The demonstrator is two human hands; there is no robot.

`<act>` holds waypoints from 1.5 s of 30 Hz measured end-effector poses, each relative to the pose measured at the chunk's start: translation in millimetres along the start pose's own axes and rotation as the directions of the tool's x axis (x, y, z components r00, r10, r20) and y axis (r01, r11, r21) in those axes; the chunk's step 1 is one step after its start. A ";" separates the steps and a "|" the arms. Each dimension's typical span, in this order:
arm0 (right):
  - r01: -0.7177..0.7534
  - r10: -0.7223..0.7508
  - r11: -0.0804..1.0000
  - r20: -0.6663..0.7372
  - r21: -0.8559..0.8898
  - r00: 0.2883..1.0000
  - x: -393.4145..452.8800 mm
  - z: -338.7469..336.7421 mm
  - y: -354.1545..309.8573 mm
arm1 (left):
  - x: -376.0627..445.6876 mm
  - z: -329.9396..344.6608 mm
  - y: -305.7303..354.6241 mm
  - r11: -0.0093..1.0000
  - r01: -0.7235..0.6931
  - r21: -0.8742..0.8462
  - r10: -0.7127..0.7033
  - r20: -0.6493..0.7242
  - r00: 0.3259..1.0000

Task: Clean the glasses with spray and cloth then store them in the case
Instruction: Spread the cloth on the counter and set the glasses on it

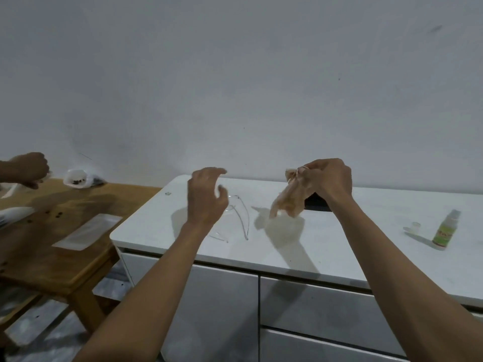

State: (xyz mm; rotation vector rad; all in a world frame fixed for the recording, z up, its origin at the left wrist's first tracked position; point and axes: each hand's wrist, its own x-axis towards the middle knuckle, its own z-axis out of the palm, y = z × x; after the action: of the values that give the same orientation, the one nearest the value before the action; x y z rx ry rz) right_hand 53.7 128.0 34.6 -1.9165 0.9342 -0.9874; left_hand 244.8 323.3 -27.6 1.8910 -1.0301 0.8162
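Observation:
Clear-framed glasses (239, 218) lie on the white cabinet top (339, 246), temples unfolded toward me. My left hand (206, 197) hovers just above their left side, fingers curled and apart, holding nothing. My right hand (326, 178) is raised above the counter and pinches a beige cloth (288, 201) that hangs down from it. A dark case (317, 203) lies flat behind my right wrist, mostly hidden. The small spray bottle (445, 229) with a green label stands at the far right, its clear cap (414, 227) lying beside it.
A wooden table (52, 231) stands to the left with a clear plastic sleeve (87, 233), a plastic bag (78, 178) and small dark bits on it. Another person's hand (28, 169) works over its far edge. Drawer fronts (313, 309) lie below the counter.

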 end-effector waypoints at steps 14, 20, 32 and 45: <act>0.142 -0.142 0.990 0.153 0.008 0.978 15.1 -69.5 -1.8 | 65.4 60.4 150.9 0.728 0.485 -0.486 -0.056 0.662 0.747; 0.112 -0.124 0.992 0.293 0.059 0.948 16.7 -83.7 7.8 | 68.6 56.0 163.1 0.733 0.514 -0.445 -0.075 0.698 0.712; 0.126 -0.120 0.991 0.153 -0.035 0.981 18.4 -100.5 27.3 | 78.0 54.1 141.0 0.790 0.357 -0.498 0.019 0.602 0.798; 0.075 -0.076 0.997 0.062 0.017 0.995 31.7 -86.6 47.2 | 73.7 65.9 126.0 0.861 0.360 -0.359 -0.096 0.580 0.809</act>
State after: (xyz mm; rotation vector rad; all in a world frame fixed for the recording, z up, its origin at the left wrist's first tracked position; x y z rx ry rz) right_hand -19.6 54.9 38.2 -1.9709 0.8219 -0.9697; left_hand 178.1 197.8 46.1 1.8074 -1.1606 -0.1457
